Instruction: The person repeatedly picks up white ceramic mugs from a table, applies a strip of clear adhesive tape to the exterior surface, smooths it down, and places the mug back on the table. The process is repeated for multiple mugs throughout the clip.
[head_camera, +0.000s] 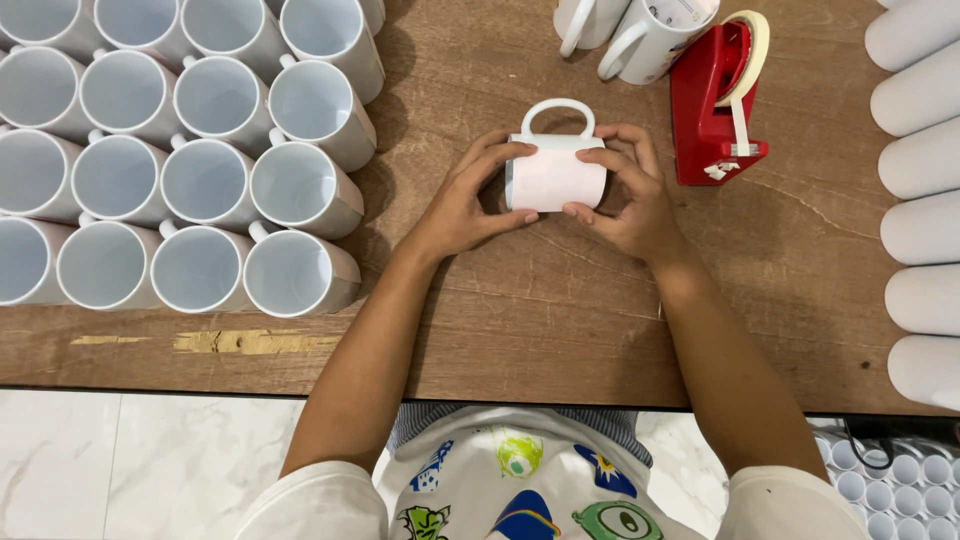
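Head view: a person seated at a wooden worktable (560, 320) holds a white mug (555, 172) lying on its side at table centre, handle pointing away from the body, w/ a pale sheet wrapped around its barrel. Left hand (467, 200) cups the mug's left end, fingers curled over the top & thumb pressed to the near side; right hand (630, 195) clamps the right end the same way, fingertips on the wrap. Both hands are closed snug on the mug, which sits just above or on the wood – can't tell which. Just right of the right hand stands a red tape dispenser (712, 110) w/ a roll of pale tape. To the left, well apart, rows of empty white mugs (205, 180) stand upright, packed rim to rim. Along the right edge lie white cylinders (920, 230), stacked side by side. Two more mugs (640, 35) sit at top, beside the dispenser.
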